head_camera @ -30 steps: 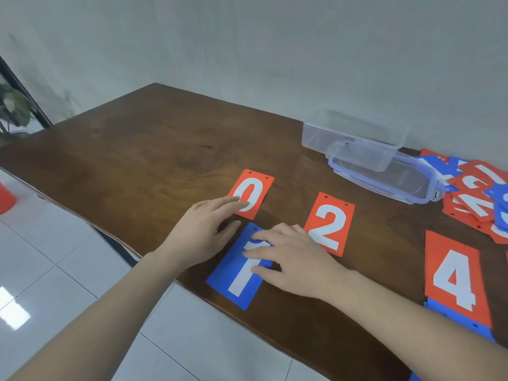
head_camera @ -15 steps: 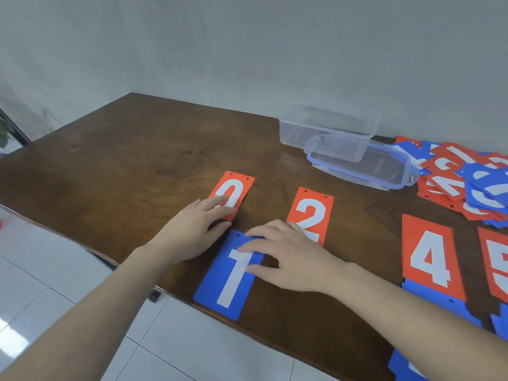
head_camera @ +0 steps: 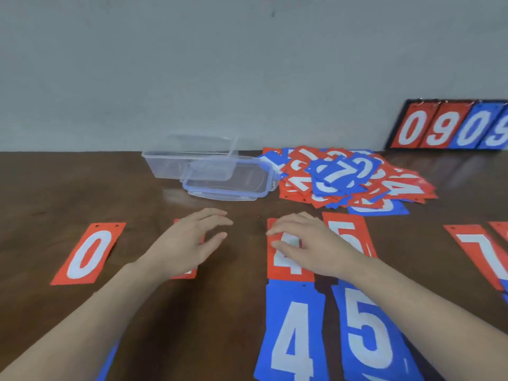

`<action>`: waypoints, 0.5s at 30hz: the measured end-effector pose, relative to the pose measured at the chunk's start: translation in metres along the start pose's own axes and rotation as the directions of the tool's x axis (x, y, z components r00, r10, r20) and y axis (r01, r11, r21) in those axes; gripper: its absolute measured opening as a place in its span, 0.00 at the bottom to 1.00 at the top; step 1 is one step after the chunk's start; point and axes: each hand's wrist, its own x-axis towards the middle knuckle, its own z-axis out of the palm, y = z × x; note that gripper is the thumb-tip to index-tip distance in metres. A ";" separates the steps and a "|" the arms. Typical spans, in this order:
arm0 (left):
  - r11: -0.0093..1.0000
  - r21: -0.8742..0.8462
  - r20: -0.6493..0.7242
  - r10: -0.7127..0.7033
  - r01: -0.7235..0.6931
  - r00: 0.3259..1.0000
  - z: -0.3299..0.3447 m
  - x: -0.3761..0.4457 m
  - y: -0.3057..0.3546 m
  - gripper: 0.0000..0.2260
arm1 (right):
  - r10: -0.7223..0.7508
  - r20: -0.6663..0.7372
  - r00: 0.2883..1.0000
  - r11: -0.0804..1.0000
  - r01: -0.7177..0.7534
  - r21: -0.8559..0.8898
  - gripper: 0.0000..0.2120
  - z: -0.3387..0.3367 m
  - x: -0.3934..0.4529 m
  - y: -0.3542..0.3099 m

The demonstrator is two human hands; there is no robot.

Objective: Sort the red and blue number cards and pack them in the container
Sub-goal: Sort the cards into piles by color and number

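The flat red and blue number cards are spread over the dark wooden bench (head_camera: 68,188). Nearest lie sorted ones: a red card with a white 0 (head_camera: 89,254), a red 4 card (head_camera: 287,257) beside a red 5 card (head_camera: 347,237), then a blue 4 card (head_camera: 292,334) and a blue 5 card (head_camera: 368,339) just below them, and a red 7 card (head_camera: 479,254) at the right. A loose heap of unsorted red and blue cards (head_camera: 346,177) sits farther back, touching the clear plastic container (head_camera: 189,165) and its blue-rimmed lid (head_camera: 228,187).

The cards look thin, light and fairly stiff, lying flush to the wood, so they are probably best slid toward the bench edge or lifted by a corner with a fingertip, then pinched by the short side; stacked, they may slip on each other.

The left hand (head_camera: 189,240) hangs over a mostly hidden red card (head_camera: 185,274), fingers relaxed and apart, holding nothing. The right hand (head_camera: 310,243) hovers at the red 4 and 5 cards with fingers loosely spread; contact I cannot tell.

A flip scoreboard with red and blue digits (head_camera: 450,126) leans on the grey wall (head_camera: 247,64).
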 end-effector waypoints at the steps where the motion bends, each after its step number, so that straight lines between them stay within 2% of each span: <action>1: 1.000 0.000 0.007 0.014 -0.014 1.000 0.005 0.013 0.012 0.13 | 0.034 -0.008 0.999 0.999 -0.034 -0.002 0.12 -0.011 -0.010 0.013; 5: 0.999 0.006 0.024 0.032 -0.032 0.999 0.027 0.058 0.058 0.14 | 0.140 -0.069 0.988 0.990 -0.140 0.006 0.12 -0.050 -0.046 0.056; 11: 0.992 -0.072 0.032 -0.099 0.101 0.995 0.059 0.105 0.113 0.14 | 0.309 -0.065 0.949 0.951 -0.308 0.018 0.13 -0.091 -0.088 0.112; 15: 0.988 -0.077 0.032 -0.132 0.134 0.991 0.075 0.131 0.139 0.16 | 0.400 -0.155 0.904 0.916 -0.399 0.039 0.09 -0.107 -0.105 0.150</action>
